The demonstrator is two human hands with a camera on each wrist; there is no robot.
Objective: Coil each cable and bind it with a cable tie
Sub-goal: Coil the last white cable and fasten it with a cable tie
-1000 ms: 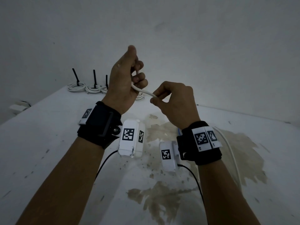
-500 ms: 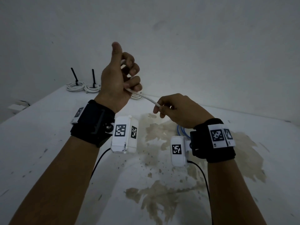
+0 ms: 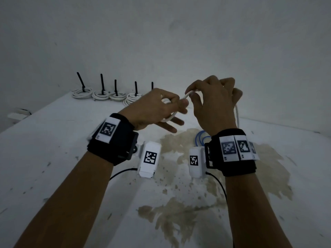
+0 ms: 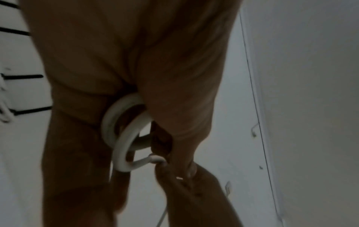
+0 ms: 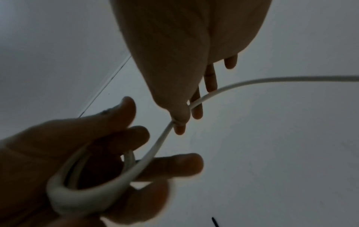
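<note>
The white cable [image 3: 169, 119] is held in the air above the table [image 3: 53, 149], partly wound into small round loops inside the left hand [image 3: 154, 110]. The left fingers [image 5: 170, 165] curl through the loops, the thumb [image 5: 124, 109] pressing from above; how many turns there are is hidden behind the palm. The right hand [image 3: 213, 102] pinches the smooth, round cable between thumb and forefinger just beside the left hand, its other fingers [image 5: 210, 81] loosely extended. Past the pinch the cable's free length [image 5: 291, 79] runs off the edge of the right wrist view, and in the head view it drops behind the right wrist. A blue cable coil [image 3: 202, 138] is half hidden behind that wrist. Five finished white coils [image 3: 100, 93] with upright black cable ties [image 3: 102, 83] line the table's far edge by the wall, the last nearly covered by the left hand. The white tabletop is stained brown in the middle, with bare surface to either side.
</note>
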